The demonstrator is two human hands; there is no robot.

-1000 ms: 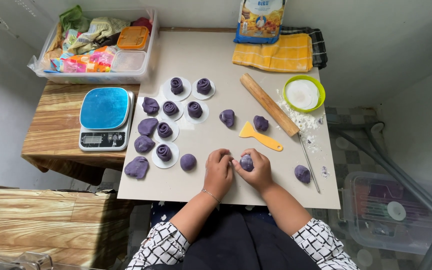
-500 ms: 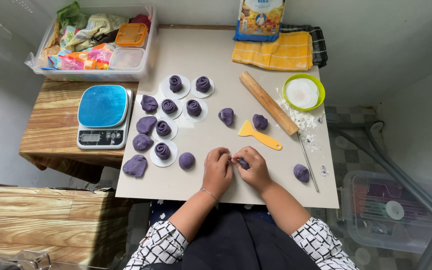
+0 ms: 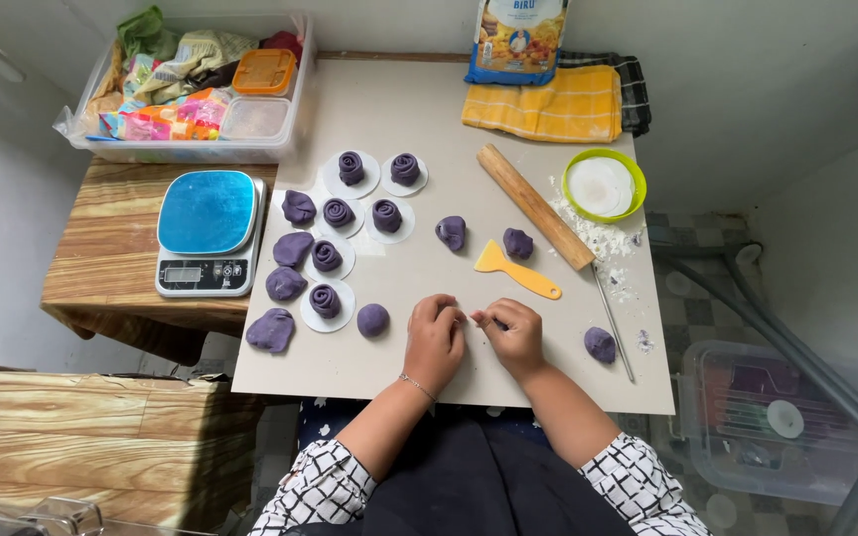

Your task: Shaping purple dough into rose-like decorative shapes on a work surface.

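A: Hands?
B: Left hand [image 3: 436, 337] and right hand [image 3: 515, 335] meet at the board's [image 3: 429, 129] 6 o'clock edge, fingers curled shut around a purple dough piece [image 3: 499, 324], mostly hidden.
A: Surroundings?
B: Yellow scraper [image 3: 514, 270] at 12 o'clock of the hands, a dough ball [image 3: 372, 320] at 9, another dough ball [image 3: 600, 344] at 3.

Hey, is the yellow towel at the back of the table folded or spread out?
Folded. The yellow towel lies as a neat layered rectangle beside the flour bag, over a dark checked cloth.
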